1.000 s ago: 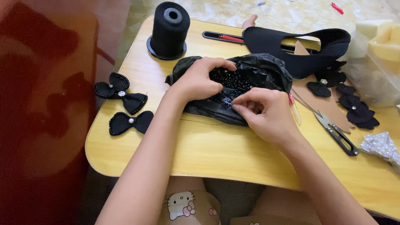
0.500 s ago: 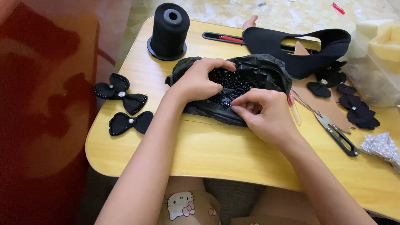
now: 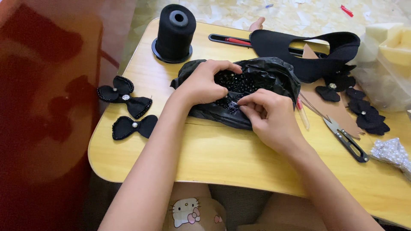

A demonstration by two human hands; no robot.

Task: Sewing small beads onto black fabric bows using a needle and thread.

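- While the left hand (image 3: 204,83) curls over the rim of a black plastic bag (image 3: 265,75) full of black beads (image 3: 237,83), gripping the edge, the bag lies mid-table.
- The right hand (image 3: 267,115) pinches its fingertips together at the beads (what it pinches is too small to tell).
- On the yellow table (image 3: 222,154), two black bows (image 3: 126,111) lie to the left, well apart from the bag.
- A black thread spool (image 3: 174,32) stands behind; thread snips (image 3: 346,139) lie to the right.
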